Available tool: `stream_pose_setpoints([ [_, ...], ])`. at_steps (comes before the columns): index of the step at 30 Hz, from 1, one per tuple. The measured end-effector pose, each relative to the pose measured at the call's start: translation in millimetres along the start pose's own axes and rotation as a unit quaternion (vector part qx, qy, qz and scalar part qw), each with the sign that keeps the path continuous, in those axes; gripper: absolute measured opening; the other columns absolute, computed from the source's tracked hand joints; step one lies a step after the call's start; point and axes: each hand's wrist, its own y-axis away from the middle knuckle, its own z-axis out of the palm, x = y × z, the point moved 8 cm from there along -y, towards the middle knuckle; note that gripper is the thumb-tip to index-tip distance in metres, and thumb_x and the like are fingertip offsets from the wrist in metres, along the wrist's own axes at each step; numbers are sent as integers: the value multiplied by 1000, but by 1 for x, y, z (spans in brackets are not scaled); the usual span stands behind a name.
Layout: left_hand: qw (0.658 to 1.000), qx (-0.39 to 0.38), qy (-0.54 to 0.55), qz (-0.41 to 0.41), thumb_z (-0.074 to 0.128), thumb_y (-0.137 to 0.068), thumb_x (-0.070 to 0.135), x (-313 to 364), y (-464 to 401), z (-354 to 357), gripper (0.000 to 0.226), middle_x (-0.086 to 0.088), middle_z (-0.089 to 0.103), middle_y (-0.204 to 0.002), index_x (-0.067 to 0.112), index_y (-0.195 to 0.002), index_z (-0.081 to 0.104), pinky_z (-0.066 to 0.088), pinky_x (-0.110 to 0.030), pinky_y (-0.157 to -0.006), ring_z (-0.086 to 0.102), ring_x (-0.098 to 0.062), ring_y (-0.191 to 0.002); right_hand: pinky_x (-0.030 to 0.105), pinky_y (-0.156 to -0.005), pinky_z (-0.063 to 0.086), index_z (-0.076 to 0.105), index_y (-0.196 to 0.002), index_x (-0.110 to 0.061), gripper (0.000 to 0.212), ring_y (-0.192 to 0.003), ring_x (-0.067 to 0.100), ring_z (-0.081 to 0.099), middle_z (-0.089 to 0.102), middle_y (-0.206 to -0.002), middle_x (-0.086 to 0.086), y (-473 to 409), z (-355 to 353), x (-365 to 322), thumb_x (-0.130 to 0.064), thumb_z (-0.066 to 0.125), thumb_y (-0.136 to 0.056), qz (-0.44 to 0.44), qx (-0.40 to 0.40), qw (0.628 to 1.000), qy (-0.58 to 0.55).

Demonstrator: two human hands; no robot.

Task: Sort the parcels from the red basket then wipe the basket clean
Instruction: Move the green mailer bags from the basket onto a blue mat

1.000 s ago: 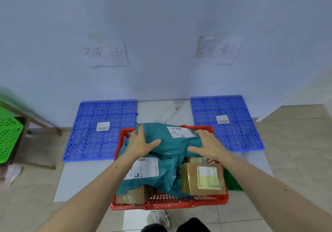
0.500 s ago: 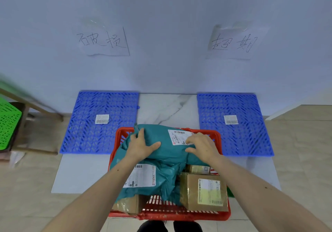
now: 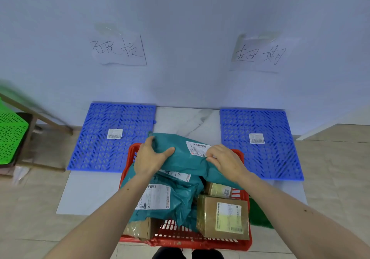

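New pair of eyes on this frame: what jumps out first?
Both hands, left hand and right hand, grip a teal mailer bag raised over the packed red basket at bottom centre. Two blue grid mats flank it on the floor, each under a handwritten wall sign.

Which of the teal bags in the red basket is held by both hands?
The top teal bag, at the basket's far end. The left hand and right hand grip its ends; the other teal bag lies lower, untouched.
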Motion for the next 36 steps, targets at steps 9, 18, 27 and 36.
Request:
stream_pose_setpoints([
  [9, 950, 55, 307, -11, 83, -74, 46, 51, 9, -12, 114, -4, 29, -160, 23, -158, 9, 37, -36, -111, 45, -15, -132, 43, -85, 51, 42, -96, -27, 10, -108, 19, 64, 63, -132, -6, 17, -51, -6, -30, 46, -104, 65, 109, 990, -63],
  [18, 870, -175, 453, -90, 82, -74, 50, 84, 37, 70, 71, -3, 70, -122, 24, -130, 47, 59, -52, -83, 70, -25, -105, 42, -83, 52, 47, -96, -20, 13, -107, 20, 65, 63, -134, -7, 24, -65, -34, -30, 47, -104, 94, 186, 973, -95],
  [27, 876, -154, 442, -117, 88, -59, 45, 84, 17, 73, 81, -6, 72, -113, 20, -127, 53, 62, -47, -73, 73, -27, -95, 43, -95, 49, 60, -111, -23, 25, -114, 16, 61, 66, -127, -8, 34, -68, -35, -43, 52, -98, 82, 189, 966, -157],
  [36, 849, -227, 461, -122, 79, -75, 40, 101, 14, 106, 64, -8, 74, -114, 17, -131, 57, 59, -47, -82, 71, -30, -104, 33, -107, 38, 31, -151, -23, 67, -133, 12, 46, 45, -148, -5, 29, -64, 29, -60, 46, -97, 269, 93, 889, -358],
])
